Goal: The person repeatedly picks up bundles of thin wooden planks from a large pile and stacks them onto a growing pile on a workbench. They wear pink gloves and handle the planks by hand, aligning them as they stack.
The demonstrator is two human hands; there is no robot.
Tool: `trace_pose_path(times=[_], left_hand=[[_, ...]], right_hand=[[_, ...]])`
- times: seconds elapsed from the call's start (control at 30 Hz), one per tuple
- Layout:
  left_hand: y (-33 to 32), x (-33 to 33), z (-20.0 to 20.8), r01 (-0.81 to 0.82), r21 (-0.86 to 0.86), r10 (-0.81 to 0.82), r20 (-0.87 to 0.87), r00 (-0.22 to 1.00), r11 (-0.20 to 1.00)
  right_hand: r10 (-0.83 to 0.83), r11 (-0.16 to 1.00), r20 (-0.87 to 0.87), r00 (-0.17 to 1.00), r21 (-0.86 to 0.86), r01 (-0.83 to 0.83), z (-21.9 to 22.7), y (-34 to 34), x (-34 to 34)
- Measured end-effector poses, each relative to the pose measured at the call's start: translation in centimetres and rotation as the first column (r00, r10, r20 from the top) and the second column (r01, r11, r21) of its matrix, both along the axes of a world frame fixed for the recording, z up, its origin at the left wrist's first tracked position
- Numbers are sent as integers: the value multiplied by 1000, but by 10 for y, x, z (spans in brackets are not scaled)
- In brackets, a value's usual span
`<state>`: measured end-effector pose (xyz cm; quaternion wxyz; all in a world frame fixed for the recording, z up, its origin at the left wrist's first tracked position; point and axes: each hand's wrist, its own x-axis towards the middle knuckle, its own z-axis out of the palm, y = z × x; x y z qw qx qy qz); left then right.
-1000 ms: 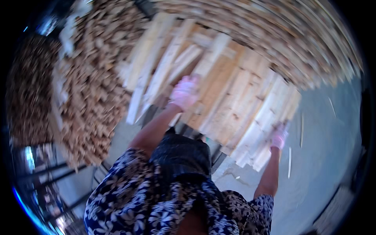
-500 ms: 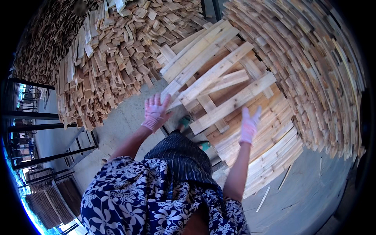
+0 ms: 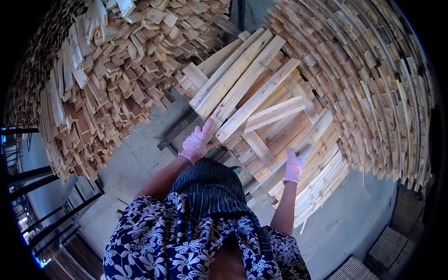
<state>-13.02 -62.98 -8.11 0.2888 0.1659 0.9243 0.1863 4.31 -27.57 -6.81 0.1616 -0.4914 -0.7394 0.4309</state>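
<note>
My right hand (image 3: 294,165), in a pale knitted glove, grips a long wooden plank (image 3: 319,128) near its middle. The plank is tilted partly onto its edge and slants from far right to near left over the stack. My left hand (image 3: 197,142), gloved too, has its fingers stretched out by the near end of a plank (image 3: 247,79); whether it touches the wood is hard to tell. Between my hands a short board (image 3: 274,114) lies slanted, and a crosspiece (image 3: 259,148) lies across the boards below.
A tall pile of loose wood offcuts (image 3: 112,70) rises at the left. At the right stands a high wall of stacked boards (image 3: 364,84). Dark metal frames (image 3: 60,212) stand at the lower left, and grey concrete floor (image 3: 126,158) shows between.
My right hand has closed on the slanted plank, which has shifted nearer and to the right and tipped up. My left hand has moved right, toward the plank ends. The view has shifted.
</note>
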Motion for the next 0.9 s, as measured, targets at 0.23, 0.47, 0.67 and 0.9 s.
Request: trace_pose_path(times=[0.23,0.47,0.67,0.9], left_hand=[[-3,19,-13,144,-42,-149,-163,975,989],[-18,-4,31,132,189,-169,195,966,973],[-42,-1,34,-172,680,-172,408,897,713],[-65,7,29,8,595,-158,200,967,804]], right_hand=[[-142,987,-12,990,-75,141,10,-20,-9],[-72,971,612,787,223,-84,22,-42,-112],[240,946,307,921,138,-293,22,-90,-102],[71,977,652,755,106,-184,39,-156,-146]])
